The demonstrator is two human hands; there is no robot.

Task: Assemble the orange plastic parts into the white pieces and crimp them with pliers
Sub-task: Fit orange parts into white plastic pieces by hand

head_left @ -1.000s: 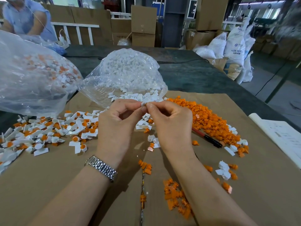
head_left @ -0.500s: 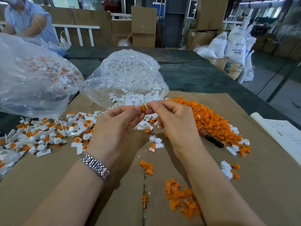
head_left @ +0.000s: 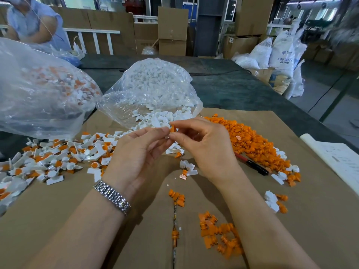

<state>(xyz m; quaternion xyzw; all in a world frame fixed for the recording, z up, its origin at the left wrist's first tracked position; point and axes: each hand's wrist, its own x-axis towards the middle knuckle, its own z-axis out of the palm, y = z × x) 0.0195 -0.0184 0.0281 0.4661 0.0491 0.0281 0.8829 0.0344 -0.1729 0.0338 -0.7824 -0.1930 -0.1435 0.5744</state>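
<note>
My left hand (head_left: pixel 136 152) and my right hand (head_left: pixel 206 146) meet above the cardboard, fingertips together. Between them sits a small orange part (head_left: pixel 172 128), pinched by my right thumb and forefinger. A white piece (head_left: pixel 166 136) shows just under it at my left fingertips, mostly hidden. A heap of loose orange parts (head_left: pixel 252 144) lies to the right. White pieces spill from an open clear bag (head_left: pixel 155 90) behind my hands. Assembled white-and-orange pieces (head_left: pixel 58 158) are spread at the left. Red-and-black pliers (head_left: pixel 252 165) lie beside the orange heap.
A second clear bag (head_left: pixel 38 90) of assembled pieces stands at the far left. Small clusters of orange parts (head_left: pixel 219 235) lie near my right forearm. White paper (head_left: pixel 338 160) rests at the right edge. Another person (head_left: pixel 33 26) stands at the far left; boxes and sacks fill the background.
The orange part has come into view between my fingertips. Both hands have tilted slightly, and my left wrist has dropped a little toward me.
</note>
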